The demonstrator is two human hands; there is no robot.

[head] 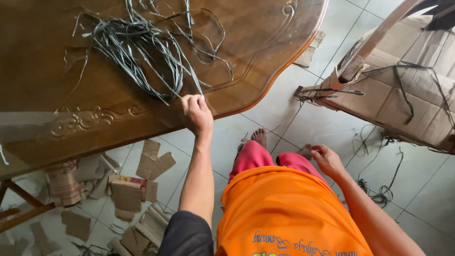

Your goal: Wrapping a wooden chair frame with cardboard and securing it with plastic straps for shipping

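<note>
Pinching with curled fingertips, the left hand (196,114) reaches up to the near edge of the glossy brown wooden table with carved scrollwork (61,90) and seems to nip the trailing ends of the loose bundle of thin grey flat strips (137,47); whether the fingertips truly close on a strand is hard to tell, as the knuckles hide the contact. The bundle lies spread over the far part of the tabletop, its strands fanning toward the near edge where the hand meets them, with a few stray loops curling off toward the table's right corner.

By the look of them, the strips are light, limp and springy, likely to slide on the polished top and tangle with each other; the free ends at the table's near edge look the easiest place to take hold.

Lower down, the right hand (327,161) rests half-curled over the pink-trousered knee (296,163), and I cannot tell whether it holds anything. Torn brown cardboard scraps (151,163) litter the white tiled floor (426,189) under the table, and a large cardboard box (403,95) draped with dark strips stands at the right.
</note>
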